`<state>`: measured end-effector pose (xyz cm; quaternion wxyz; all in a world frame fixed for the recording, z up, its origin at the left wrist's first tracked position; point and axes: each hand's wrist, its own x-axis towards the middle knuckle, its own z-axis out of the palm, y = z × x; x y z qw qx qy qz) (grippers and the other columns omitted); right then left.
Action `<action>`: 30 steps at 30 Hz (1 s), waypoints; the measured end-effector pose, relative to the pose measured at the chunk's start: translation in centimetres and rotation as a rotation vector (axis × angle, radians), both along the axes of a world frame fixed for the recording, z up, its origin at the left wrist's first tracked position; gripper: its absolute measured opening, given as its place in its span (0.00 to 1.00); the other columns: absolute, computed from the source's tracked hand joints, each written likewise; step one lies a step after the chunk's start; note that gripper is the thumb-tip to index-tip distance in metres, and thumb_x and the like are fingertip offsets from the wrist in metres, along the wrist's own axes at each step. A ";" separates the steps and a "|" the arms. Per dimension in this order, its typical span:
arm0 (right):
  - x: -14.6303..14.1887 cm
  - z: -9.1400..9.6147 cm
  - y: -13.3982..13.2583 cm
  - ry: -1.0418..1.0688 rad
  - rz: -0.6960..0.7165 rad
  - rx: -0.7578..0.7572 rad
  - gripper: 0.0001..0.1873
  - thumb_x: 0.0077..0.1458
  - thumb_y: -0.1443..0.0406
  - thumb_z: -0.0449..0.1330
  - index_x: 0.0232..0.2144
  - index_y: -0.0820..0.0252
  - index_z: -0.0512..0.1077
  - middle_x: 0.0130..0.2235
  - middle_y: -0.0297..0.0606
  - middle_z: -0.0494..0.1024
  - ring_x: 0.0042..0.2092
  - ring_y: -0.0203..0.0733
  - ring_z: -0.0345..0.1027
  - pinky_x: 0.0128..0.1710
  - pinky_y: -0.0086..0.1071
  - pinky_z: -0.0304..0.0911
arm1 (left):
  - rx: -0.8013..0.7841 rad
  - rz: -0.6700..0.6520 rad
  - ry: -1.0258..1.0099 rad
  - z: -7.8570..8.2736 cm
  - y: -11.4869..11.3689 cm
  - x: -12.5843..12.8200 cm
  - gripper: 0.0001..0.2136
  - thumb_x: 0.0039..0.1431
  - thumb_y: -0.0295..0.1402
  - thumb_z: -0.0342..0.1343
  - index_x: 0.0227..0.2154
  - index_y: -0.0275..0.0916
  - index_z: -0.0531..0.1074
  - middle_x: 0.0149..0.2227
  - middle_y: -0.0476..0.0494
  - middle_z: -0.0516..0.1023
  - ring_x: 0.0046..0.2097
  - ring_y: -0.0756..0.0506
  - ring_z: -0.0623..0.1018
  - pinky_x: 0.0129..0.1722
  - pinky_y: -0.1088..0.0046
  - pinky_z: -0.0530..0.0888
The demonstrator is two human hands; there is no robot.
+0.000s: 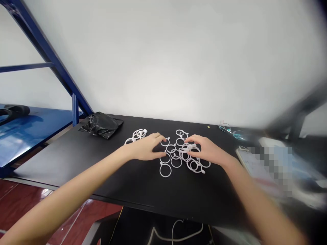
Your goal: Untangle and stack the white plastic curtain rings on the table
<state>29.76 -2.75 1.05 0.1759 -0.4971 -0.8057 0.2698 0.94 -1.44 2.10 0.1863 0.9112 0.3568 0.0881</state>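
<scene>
White plastic curtain rings, each with a small eyelet, lie spread on the black table (122, 183). My left hand (146, 147) rests low over the table, thumb and index finger apart, with fingertips at some loose rings (171, 148). Beyond its wrist sits a small cluster of rings (139, 133), partly hidden by the hand. My right hand (208, 149) hovers on the right side of a denser pile of rings (195, 166), its thumb and index finger spread over them. No ring is plainly gripped by either hand. One single ring (165, 170) lies nearest the table's front edge.
A crumpled black plastic bag (103, 124) is at the back left. Glasses (231, 131) lie at the back right, beside a blurred, partly pixelated flat object (255, 163). A blue metal frame (58, 75) rises on the left. White cables (176, 238) show below the front edge.
</scene>
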 end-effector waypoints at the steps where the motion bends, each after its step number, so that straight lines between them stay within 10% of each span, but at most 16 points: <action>1: 0.1 0.1 0.0 -0.044 0.036 0.000 0.18 0.51 0.64 0.62 0.47 0.53 0.73 0.50 0.41 0.74 0.52 0.51 0.67 0.52 0.46 0.62 | -0.029 -0.030 0.020 -0.3 -0.2 0.7 0.24 0.58 0.43 0.56 0.55 0.39 0.63 0.56 0.35 0.67 0.57 0.38 0.69 0.54 0.61 0.68; 13: -2.7 -3.1 1.2 -0.060 0.040 0.187 0.11 0.48 0.74 0.55 0.32 0.59 0.73 0.32 0.36 0.74 0.36 0.42 0.66 0.36 0.34 0.61 | 0.009 -0.023 0.088 -3.2 1.5 3.8 0.10 0.53 0.22 0.48 0.37 0.37 0.69 0.40 0.41 0.69 0.41 0.43 0.72 0.38 0.69 0.70; 24: -2.1 -3.8 1.0 0.774 -0.249 -0.035 0.11 0.47 0.68 0.63 0.37 0.59 0.75 0.39 0.41 0.82 0.43 0.46 0.77 0.45 0.40 0.70 | -0.121 0.246 -0.721 -3.8 1.2 3.0 0.08 0.57 0.28 0.53 0.40 0.40 0.66 0.34 0.49 0.71 0.37 0.49 0.73 0.37 0.73 0.68; 30: -3.1 -0.4 1.4 0.677 -0.153 -0.050 0.14 0.46 0.72 0.61 0.38 0.58 0.75 0.40 0.39 0.81 0.43 0.45 0.76 0.44 0.38 0.70 | -0.468 0.406 -0.888 -3.2 2.2 3.9 0.22 0.51 0.26 0.56 0.50 0.43 0.60 0.46 0.46 0.69 0.27 0.56 0.71 0.28 0.77 0.66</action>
